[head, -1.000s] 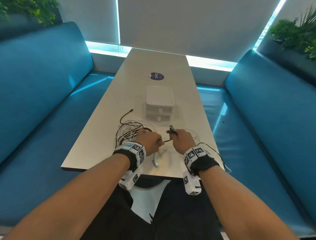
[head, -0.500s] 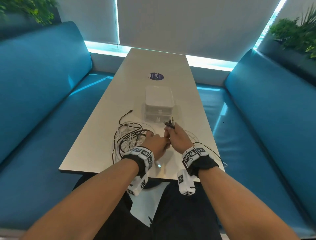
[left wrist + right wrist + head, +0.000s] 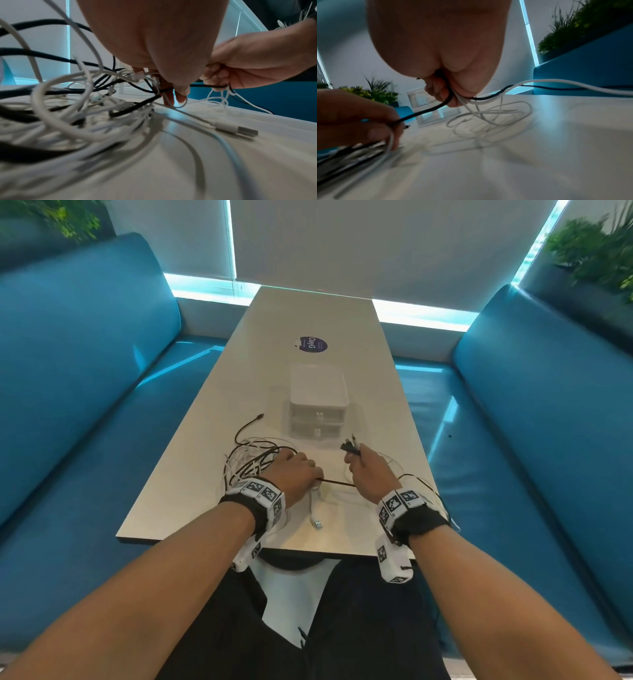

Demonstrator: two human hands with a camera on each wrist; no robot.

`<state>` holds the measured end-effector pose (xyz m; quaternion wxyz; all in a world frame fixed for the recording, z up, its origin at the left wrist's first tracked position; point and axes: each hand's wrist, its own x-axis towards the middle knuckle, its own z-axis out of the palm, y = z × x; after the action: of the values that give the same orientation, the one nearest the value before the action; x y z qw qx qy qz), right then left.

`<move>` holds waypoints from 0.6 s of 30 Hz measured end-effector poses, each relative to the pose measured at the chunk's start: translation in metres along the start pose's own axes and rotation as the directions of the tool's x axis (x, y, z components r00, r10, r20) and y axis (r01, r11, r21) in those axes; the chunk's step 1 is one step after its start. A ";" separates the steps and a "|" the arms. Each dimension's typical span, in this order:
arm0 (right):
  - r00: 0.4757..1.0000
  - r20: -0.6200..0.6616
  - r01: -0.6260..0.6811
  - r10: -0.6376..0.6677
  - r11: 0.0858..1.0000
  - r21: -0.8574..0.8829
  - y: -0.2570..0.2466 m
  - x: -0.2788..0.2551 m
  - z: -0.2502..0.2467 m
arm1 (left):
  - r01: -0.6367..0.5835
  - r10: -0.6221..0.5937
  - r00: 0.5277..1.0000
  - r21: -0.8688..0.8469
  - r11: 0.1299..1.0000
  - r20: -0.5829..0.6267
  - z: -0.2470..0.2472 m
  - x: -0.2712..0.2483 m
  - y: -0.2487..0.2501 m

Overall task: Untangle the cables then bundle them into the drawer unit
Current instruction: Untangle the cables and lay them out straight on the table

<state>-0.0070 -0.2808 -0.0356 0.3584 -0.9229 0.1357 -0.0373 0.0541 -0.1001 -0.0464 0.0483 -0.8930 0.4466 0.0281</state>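
Observation:
A tangle of black and white cables (image 3: pixel 251 462) (image 3: pixel 72 111) lies on the near left of the table (image 3: pixel 191 460). My left hand (image 3: pixel 298 474) (image 3: pixel 171 86) rests at the tangle's right edge and pinches a black cable (image 3: pixel 337 482) (image 3: pixel 423 113) there. That cable runs taut to my right hand (image 3: pixel 368 470) (image 3: pixel 447 93), which grips it together with white cables and holds several plug ends (image 3: pixel 350 446) up. The white two-drawer unit (image 3: pixel 318 402) stands just beyond, both drawers closed.
A white USB plug (image 3: pixel 318 524) (image 3: pixel 240 130) lies near the table's front edge. Loose white loops (image 3: pixel 488 115) trail to the right of my right hand and over the table's right edge. Blue benches (image 3: pixel 531 440) flank the table. A round sticker (image 3: pixel 311 344) sits farther back.
My hands were touching half a second ago and have moved apart. The black cable is now stretched straight between them. The right hand has shifted right with the plug ends.

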 end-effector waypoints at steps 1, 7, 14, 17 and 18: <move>1.000 0.003 0.000 0.000 0.999 -0.039 0.003 0.000 -0.003 | 0.004 -0.004 1.000 0.000 1.000 0.002 0.000 -0.001 -0.003; 0.999 -0.032 -0.022 0.017 0.988 -0.156 0.016 -0.001 -0.018 | 0.063 -0.064 0.998 0.035 0.997 0.016 0.003 -0.001 -0.008; 0.995 0.034 -0.099 0.097 0.994 0.047 -0.002 0.000 -0.012 | 0.024 -0.029 0.999 0.146 0.989 0.034 -0.002 0.002 0.009; 0.979 0.171 -0.161 0.107 0.925 0.344 -0.016 -0.002 -0.007 | 0.029 -0.037 0.998 0.156 0.987 0.049 0.000 0.004 0.017; 0.973 0.205 -0.179 0.104 0.904 0.387 -0.019 -0.002 -0.005 | 0.027 -0.036 0.998 0.167 0.986 0.054 0.000 0.004 0.018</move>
<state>-0.0060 -0.2699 -0.0190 0.5534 -0.8163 0.1592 0.0448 0.0419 -0.1145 -0.0480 0.1355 -0.8916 0.4318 0.0153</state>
